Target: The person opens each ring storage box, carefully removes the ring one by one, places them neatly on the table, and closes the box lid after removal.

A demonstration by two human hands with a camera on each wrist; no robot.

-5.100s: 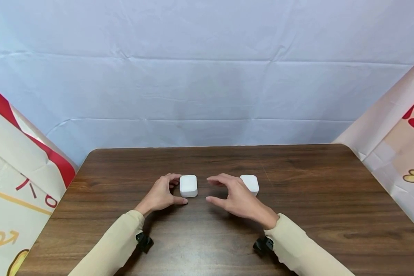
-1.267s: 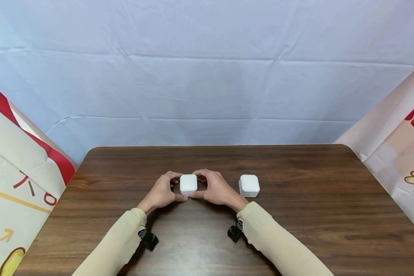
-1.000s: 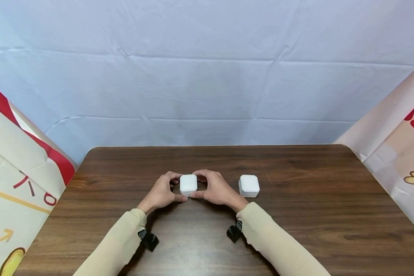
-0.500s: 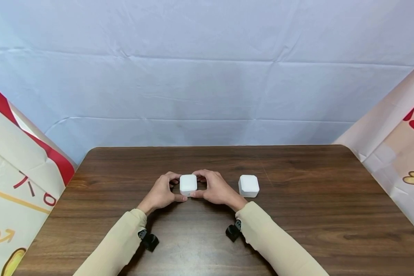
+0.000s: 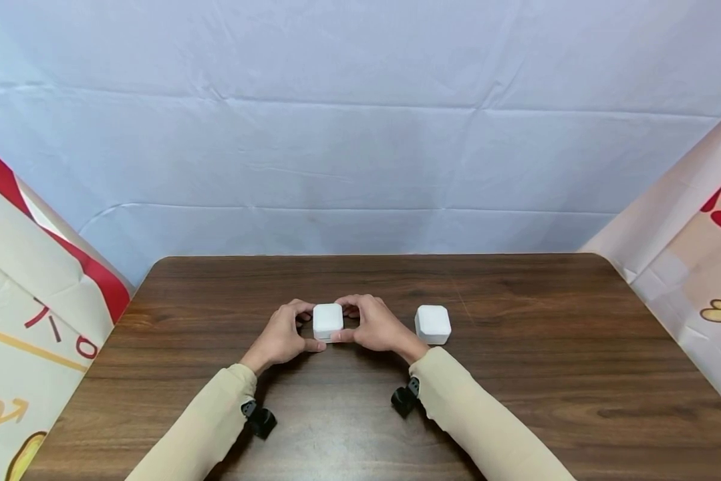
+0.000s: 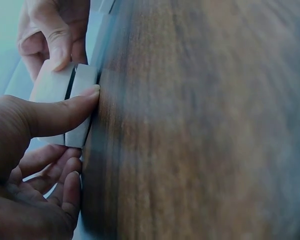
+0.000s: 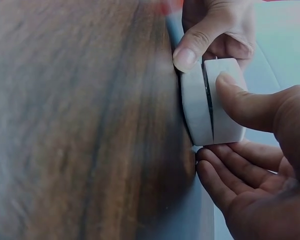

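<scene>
One gripped box (image 5: 327,321), lid (image 7: 225,131) ajar, inside hidden

The head camera looks forward and down from high up, with both far corners of the surface (image 5: 534,374) in frame. The left wrist camera (image 5: 261,421) and right wrist camera (image 5: 403,401) look low, close and sideways-rolled towards the far edge; both share the white box (image 5: 327,319) and both hands' fingers (image 6: 57,117).
</scene>
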